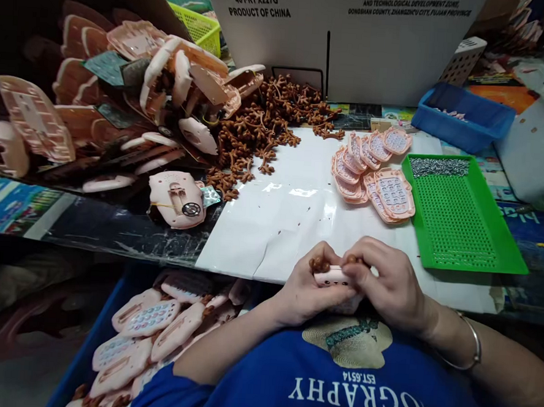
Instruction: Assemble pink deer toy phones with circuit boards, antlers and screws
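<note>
Close to my body, my left hand [301,294] grips a pale pink toy phone [332,277] with a row of small dark holes on its edge. A brown knobbed plastic piece [318,265] sticks up at the phone's top, beside my left fingers. My right hand [391,284] is closed at the phone's other end, its thumb and fingers pressed on brown knobs of the same kind. Both hands hide most of the phone. Beyond them, pink keypad panels [392,195] lie in overlapping rows on the white sheet [281,210].
A green tray [464,221] with small metal screws [440,167] lies right, below a blue bin [461,120]. Brown pieces [277,118] are heaped at the back. Open pink shells [175,200] pile up left. A crate [91,340] below holds several toy phones [149,319].
</note>
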### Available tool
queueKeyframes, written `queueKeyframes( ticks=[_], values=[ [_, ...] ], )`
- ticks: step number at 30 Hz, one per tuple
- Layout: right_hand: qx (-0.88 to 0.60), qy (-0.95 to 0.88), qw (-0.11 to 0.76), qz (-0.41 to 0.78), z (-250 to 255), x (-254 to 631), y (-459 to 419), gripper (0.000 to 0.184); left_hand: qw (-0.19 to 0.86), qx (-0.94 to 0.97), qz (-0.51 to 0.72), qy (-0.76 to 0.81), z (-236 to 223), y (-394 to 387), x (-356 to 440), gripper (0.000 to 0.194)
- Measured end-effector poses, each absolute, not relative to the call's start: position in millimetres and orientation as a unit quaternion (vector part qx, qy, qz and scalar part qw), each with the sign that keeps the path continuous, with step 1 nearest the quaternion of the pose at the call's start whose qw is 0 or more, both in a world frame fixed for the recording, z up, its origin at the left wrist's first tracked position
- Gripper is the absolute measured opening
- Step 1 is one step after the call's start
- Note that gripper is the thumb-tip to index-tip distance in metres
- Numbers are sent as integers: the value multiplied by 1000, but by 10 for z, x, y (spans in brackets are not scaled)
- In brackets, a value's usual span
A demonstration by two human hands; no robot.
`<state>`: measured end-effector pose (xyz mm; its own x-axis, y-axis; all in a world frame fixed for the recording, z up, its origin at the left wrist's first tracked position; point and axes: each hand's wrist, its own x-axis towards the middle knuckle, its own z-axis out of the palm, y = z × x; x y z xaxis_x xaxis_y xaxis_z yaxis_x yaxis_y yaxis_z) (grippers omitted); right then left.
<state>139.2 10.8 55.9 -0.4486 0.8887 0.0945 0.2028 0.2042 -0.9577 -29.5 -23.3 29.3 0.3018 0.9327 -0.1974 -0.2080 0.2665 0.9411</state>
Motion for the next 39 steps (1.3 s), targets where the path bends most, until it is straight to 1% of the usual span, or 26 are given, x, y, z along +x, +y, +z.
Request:
queueKeyframes(
  ticks=[3, 4, 6, 9, 11, 13, 16, 18, 20, 22, 26, 30, 32, 34, 37, 39],
  values=[
    [-410, -538, 312, 668, 533, 1370, 152, 39, 699, 402, 436, 399, 214, -196, -317, 43],
    [-399, -504, 301, 705, 518, 1368, 179, 41, 716, 381, 443, 381, 176, -180, -322, 44],
    [-373, -495, 285, 731, 493, 1381, 238, 38, 761, 329, 453, 327, 102, -148, -324, 48],
    [-335, -568, 296, 691, 467, 1434, 311, 29, 814, 266, 449, 256, 50, -98, -315, 59],
    [-304, -637, 320, 632, 440, 1472, 342, 34, 821, 241, 460, 239, 62, -66, -301, 65],
    [-280, -697, 329, 572, 408, 1502, 363, 42, 821, 225, 471, 233, 87, -41, -281, 66],
    [-268, -752, 319, 511, 378, 1543, 385, 50, 832, 229, 450, 228, 94, -28, -246, 66],
    [-258, -774, 299, 495, 381, 1572, 399, 50, 840, 239, 428, 232, 76, -37, -227, 69],
    [-246, -783, 282, 497, 394, 1598, 409, 44, 844, 244, 412, 243, 63, -59, -218, 72],
    [-232, -775, 287, 513, 404, 1614, 411, 40, 843, 247, 403, 258, 78, -93, -225, 71],
    [-230, -738, 320, 547, 407, 1619, 385, 38, 829, 300, 372, 292, 193, -169, -280, 58],
    [-238, -680, 265, 640, 433, 1619, 334, 36, 851, 306, 330, 269, 281, -209, -318, 49],
    [-216, -665, 258, 667, 441, 1612, 308, 29, 863, 281, 331, 259, 278, -225, -305, 45],
    [-200, -671, 282, 656, 431, 1598, 282, 19, 868, 256, 342, 253, 250, -253, -274, 47],
    [-208, -692, 330, 607, 391, 1573, 236, 17, 864, 230, 369, 255, 195, -307, -217, 53],
    [-231, -687, 336, 602, 367, 1562, 205, 16, 862, 226, 369, 262, 169, -324, -193, 57]
  ],
)
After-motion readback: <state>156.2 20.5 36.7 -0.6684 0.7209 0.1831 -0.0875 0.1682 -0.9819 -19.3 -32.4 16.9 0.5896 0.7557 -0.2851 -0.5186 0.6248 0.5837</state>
